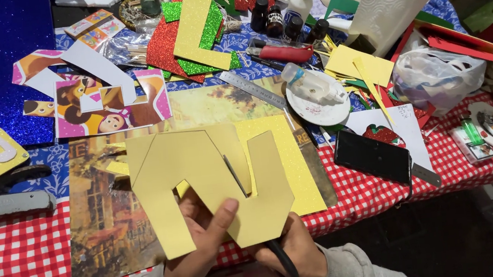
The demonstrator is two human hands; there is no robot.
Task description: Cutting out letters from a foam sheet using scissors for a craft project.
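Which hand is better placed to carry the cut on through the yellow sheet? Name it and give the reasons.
Probably the right hand: it grips the scissors, whose blade already sits in the slit of the yellow foam cutout. The left hand pinches the cutout's lower edge, steadying it.

A large matt yellow foam-sheet cutout (201, 175) looks smooth and dull at centre frame; behind it lies a glittery yellow sheet (290, 158), rough and sparkling. Red-and-white checked cloth (18, 273) covers the tabletop. Upper centre, red and green glitter foam pieces (169, 41) glint, a slim metal ruler (250, 88) shines, and a white paper towel roll (390, 5) looks quilted, upper right
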